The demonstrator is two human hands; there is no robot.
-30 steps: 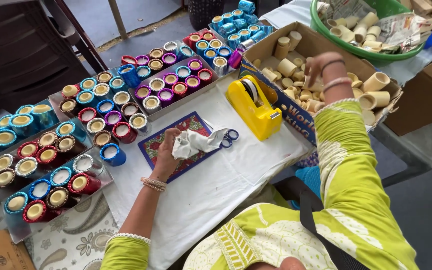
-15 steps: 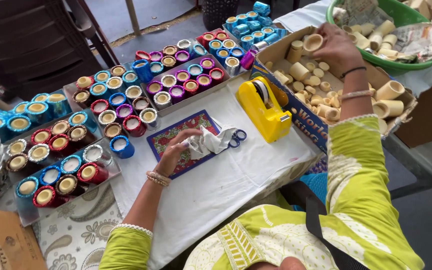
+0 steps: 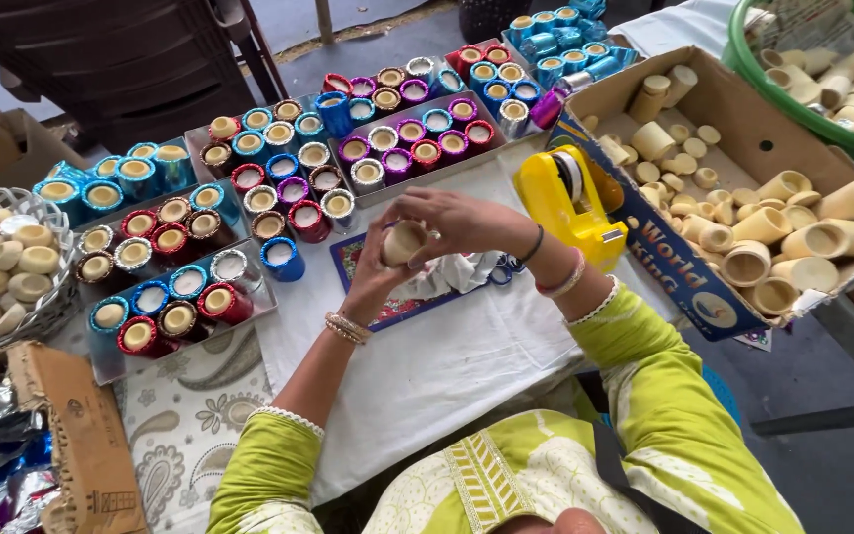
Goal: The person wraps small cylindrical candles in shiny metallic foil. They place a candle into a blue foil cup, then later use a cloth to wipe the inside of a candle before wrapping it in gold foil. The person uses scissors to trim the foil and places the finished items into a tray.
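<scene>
Both hands — left hand (image 3: 373, 282) and right hand (image 3: 457, 222) — grasp one bare cup (image 3: 403, 241) just beside the yellow tape dispenser (image 3: 567, 203); foil-wrapped cups (image 3: 249, 218) fill trays beyond it — the cardboard box (image 3: 714, 307) behind it holds many unwrapped.

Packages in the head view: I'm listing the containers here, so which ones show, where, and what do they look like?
Open cardboard box, right of the hands: brown, blue printed flap, holds plain cups.
Brown printed carton, lower left: tipped open over foil sheets.
No screens or signs.
</scene>
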